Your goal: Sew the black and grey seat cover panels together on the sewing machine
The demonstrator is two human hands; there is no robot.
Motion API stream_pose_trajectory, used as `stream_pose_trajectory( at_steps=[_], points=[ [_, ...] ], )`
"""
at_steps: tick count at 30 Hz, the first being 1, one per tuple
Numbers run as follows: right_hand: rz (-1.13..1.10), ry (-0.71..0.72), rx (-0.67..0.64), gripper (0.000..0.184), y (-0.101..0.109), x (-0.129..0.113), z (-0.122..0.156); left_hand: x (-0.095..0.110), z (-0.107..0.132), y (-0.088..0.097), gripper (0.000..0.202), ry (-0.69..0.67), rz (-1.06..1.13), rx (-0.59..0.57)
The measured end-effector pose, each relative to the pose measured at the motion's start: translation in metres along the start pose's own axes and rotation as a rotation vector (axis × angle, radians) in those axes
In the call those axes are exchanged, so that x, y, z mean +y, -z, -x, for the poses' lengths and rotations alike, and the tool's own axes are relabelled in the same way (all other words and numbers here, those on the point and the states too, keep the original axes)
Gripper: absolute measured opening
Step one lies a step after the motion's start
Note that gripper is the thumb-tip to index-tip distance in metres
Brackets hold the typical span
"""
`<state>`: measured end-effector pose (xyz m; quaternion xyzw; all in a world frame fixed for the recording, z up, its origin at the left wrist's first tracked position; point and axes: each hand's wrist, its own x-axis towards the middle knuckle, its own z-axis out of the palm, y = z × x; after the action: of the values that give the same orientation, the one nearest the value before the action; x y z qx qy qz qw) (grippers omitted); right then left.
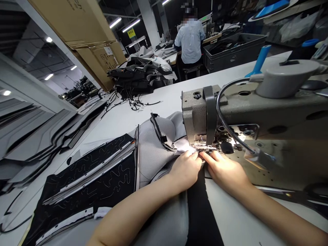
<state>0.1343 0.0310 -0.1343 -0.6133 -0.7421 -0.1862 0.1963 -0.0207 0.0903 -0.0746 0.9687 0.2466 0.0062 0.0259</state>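
Observation:
Under the lit head of a grey sewing machine (196, 116) lies the edge of a grey and black fabric cover (153, 155). My left hand (187, 169) is closed on the fabric just in front of the presser foot, fingers curled down. Close beside it on the right, my right hand (228, 171) grips the edge by the foot, index finger reaching toward the left hand. Both sets of fingertips are partly hidden. A black strip (202, 212) of the cover hangs toward me, and a black panel (102, 174) with wavy stitching spreads to the left.
Stacked grey panels (38, 136) lie on the left of the white table (176, 90). A dark fabric pile (140, 75) stands at the back near a cardboard box (84, 37). Beyond are a seated person (191, 41) and a grey crate (233, 54). A blue holder (260, 61) stands behind the machine.

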Motion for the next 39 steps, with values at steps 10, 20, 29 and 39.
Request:
stream_pose_trajectory(
  at_steps=[10,20,29,39],
  points=[
    [-0.164,0.021,0.055,0.032,0.011,0.009,0.017,0.001,-0.001,-0.002,0.031,0.054,-0.027,-0.088],
    [-0.6,0.262,-0.21,0.021,0.035,0.002,0.013,0.008,0.012,0.002,0.038,-0.002,-0.092,0.091],
    [-0.738,0.418,-0.373,0.029,0.025,-0.056,0.014,0.027,0.062,0.006,0.046,-0.025,-0.143,0.042],
    [-0.703,0.544,-0.52,0.079,0.056,-0.015,0.019,0.01,0.035,0.03,0.022,0.051,-0.11,-0.18]
  ],
)
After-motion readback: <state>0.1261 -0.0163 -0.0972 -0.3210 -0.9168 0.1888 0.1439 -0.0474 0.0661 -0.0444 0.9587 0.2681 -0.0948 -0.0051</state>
